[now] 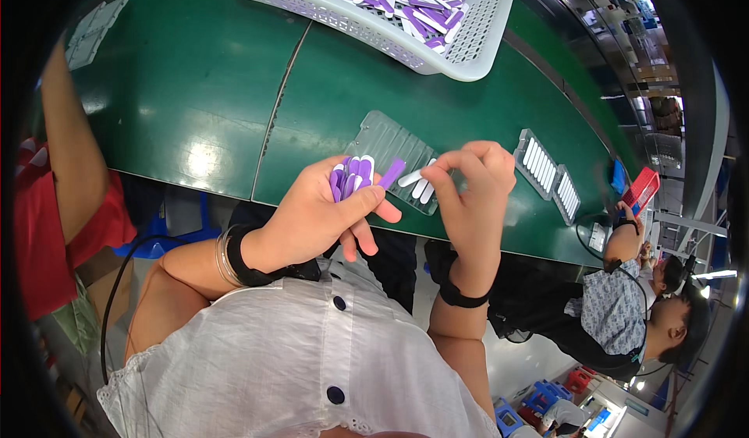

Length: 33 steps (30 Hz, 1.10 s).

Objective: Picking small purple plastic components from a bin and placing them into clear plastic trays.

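Purple and white sticks (353, 175) lie bunched in my left hand (316, 204), between thumb and fingers, the grip closed around the bundle. One purple stick (392, 174) juts past the thumb tip, slanting up and to the right, its upper part apart from the bunch. Right hand (477, 184): thumb and forefinger pinch one end of a white stick (409, 178); its free end points left, over the clear tray (378, 131). Further white sticks (422, 189) lie side by side in that tray, just below my right fingertips. Tray rests on the green table (328, 87). Beyond it, a pale perforated basket (425, 65) holds loose purple and white pieces.
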### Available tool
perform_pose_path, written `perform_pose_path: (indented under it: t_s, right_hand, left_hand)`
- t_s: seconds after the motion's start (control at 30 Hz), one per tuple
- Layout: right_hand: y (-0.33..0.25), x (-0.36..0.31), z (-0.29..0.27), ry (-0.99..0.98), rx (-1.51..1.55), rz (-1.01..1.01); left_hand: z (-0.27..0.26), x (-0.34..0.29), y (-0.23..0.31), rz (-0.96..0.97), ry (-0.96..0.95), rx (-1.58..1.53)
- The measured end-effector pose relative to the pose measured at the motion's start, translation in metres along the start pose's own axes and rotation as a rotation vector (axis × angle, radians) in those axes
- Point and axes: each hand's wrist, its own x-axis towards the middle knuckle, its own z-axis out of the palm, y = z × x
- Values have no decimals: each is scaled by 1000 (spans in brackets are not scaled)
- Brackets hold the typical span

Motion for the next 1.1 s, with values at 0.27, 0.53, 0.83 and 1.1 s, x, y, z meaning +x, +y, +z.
perform_pose_path:
  t_s: [0.27, 0.53, 0.83, 1.1]
  right_hand:
    - [-7, 2, 9, 11, -171, 3]
    - [-30, -11, 0, -23, 647, 151]
    - [-40, -12, 0, -121, -170, -186]
    - [-41, -13, -7, -98, 278, -22]
  left_hand:
    - [0, -1, 1, 5, -32, 39]
    - [1, -5, 4, 4, -43, 109]
    - [1, -5, 6, -39, -27, 74]
    - [4, -4, 11, -50, -93, 292]
